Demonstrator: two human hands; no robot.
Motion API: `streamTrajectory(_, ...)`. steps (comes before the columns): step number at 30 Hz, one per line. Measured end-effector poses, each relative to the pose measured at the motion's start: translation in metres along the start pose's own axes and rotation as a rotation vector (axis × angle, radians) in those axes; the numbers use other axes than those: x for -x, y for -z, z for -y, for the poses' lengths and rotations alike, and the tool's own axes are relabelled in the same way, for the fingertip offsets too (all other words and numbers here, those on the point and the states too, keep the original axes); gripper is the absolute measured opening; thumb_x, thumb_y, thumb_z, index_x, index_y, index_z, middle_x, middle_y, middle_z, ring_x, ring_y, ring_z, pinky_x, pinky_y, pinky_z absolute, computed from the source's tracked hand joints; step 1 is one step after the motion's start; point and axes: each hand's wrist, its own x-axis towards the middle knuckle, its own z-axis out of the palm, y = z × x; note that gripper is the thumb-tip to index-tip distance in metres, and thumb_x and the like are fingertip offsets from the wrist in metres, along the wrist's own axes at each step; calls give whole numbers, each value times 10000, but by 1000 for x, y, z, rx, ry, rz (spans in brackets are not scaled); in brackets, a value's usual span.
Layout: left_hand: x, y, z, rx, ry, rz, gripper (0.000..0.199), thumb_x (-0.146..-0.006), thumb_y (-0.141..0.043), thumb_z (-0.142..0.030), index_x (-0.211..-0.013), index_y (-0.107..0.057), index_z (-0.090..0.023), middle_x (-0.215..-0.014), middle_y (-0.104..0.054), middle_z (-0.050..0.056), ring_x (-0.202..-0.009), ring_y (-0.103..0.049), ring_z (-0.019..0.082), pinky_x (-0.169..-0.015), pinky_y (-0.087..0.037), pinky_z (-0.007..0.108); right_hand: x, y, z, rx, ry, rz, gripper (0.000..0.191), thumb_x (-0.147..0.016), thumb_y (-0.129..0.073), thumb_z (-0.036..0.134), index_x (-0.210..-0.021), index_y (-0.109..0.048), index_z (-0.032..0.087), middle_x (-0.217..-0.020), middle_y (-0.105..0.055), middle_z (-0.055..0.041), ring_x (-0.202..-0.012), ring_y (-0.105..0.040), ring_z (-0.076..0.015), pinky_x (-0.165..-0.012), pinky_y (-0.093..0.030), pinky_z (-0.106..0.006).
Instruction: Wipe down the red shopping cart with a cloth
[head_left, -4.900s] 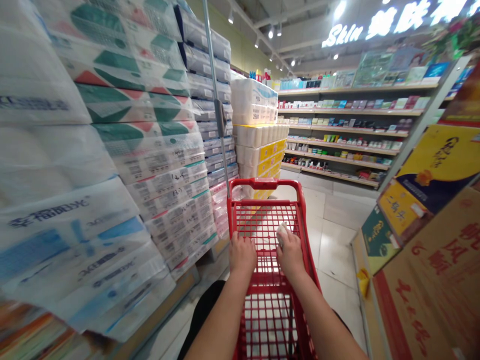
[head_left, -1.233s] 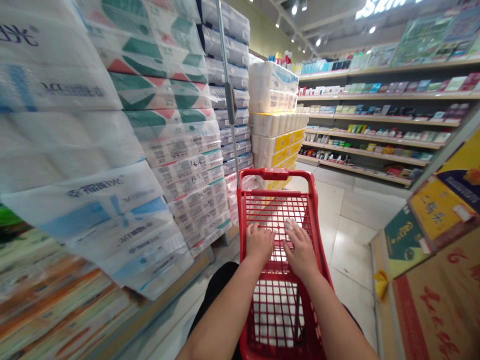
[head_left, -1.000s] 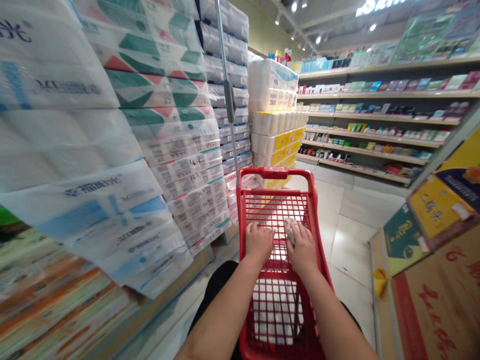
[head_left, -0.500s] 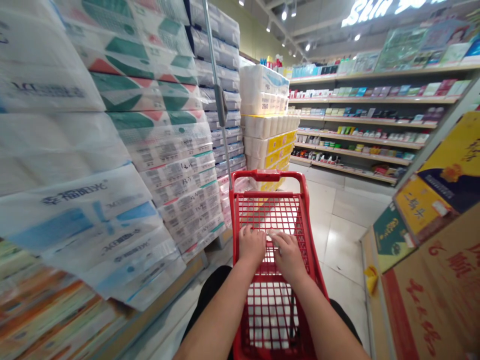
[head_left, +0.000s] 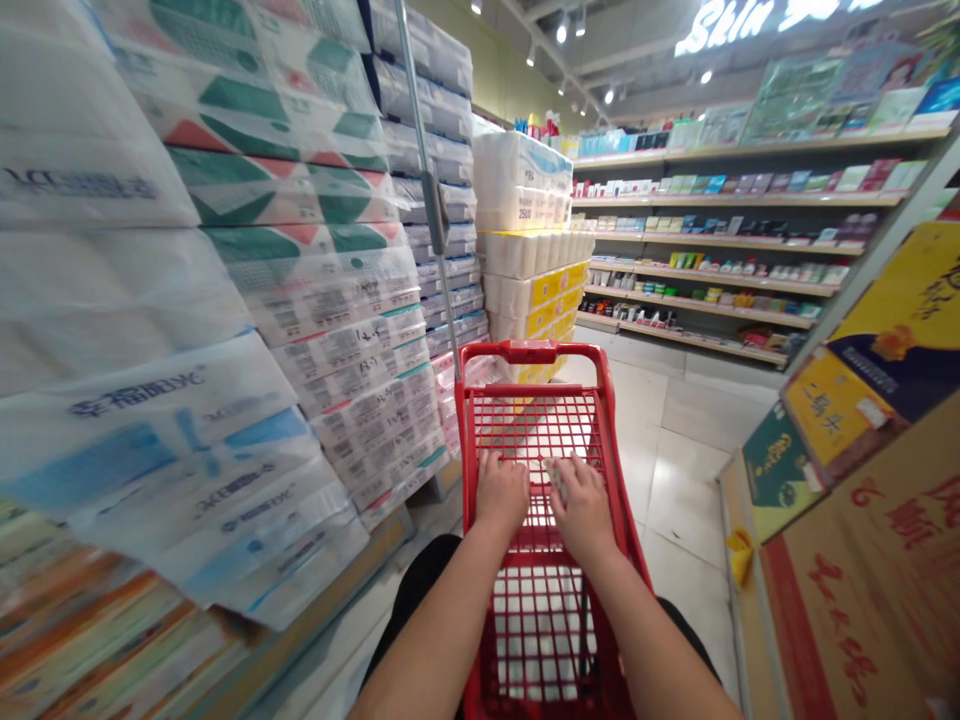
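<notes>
Left hand [head_left: 502,493] rests open on the mesh of the red cart [head_left: 517,352], empty. Right hand [head_left: 586,512] pins a white wad [head_left: 556,479], probably tissue, under its fingers in a firm grip, lower centre. Toilet-paper stacks [head_left: 337,340] rise at left.

We can read "Skin" on the glowing white sign [head_left: 724,22] at far right, "2500" on the white plastic-wrapped paper-roll pack [head_left: 514,213] ahead, and "幸福阳光" on the big clear-wrapped pack [head_left: 135,405] at near left.
</notes>
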Motion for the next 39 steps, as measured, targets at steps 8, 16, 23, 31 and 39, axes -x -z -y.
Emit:
streamTrajectory(8, -2, 1, 0, 20, 0, 15, 340, -953, -384, -252, -959, -712, -163, -957, -710, 108, -1181, -485, 299, -1117, -244, 492, 2, -10, -6, -93, 40, 10, 551, -855, -371, 60, -1378, -494, 185, -1378, -512, -108, -1306, -410, -243, -1070, -408, -462)
streamTrajectory(16, -2, 3, 1, 42, 3, 25, 326, -943, -396, -230, -947, -715, -162, -971, -714, 99, -1170, -501, 308, -1105, -274, 495, 6, -2, 0, 78, 112, 117, 625, -793, -498, 89, -1389, -473, 277, -1406, -504, -78, -1313, -406, -320, -1055, -359, -595)
streamTrajectory(23, -1, 1, 3, 42, 36, 12, 312, -927, -406, -195, -936, -717, -175, -963, -718, 82, -1170, -508, 308, -1091, -304, 478, -24, -14, -4, -30, 300, 111, 611, -788, -399, -37, -1305, -556, 248, -1322, -569, -70, -1269, -459, -217, -1018, -467, -407)
streamTrajectory(31, -4, 1, 5, 52, 11, -45, 331, -928, -405, -215, -840, -721, -165, -888, -714, 112, -1095, -536, 305, -1067, -319, 494, -117, -41, -14, 28, 91, 7, 502, -848, -477, 126, -1348, -517, 129, -1458, -428, -150, -1412, -272, -281, -1138, -290, -499)
streamTrajectory(39, -5, 6, 7, 82, 12, -33, 329, -931, -409, -228, -836, -721, -178, -878, -715, 102, -1082, -536, 290, -1042, -332, 479, -124, -45, -23, 0, 125, -17, 448, -799, -462, 51, -1175, -653, 201, -1354, -539, -96, -1239, -462, -233, -1036, -399, -421)
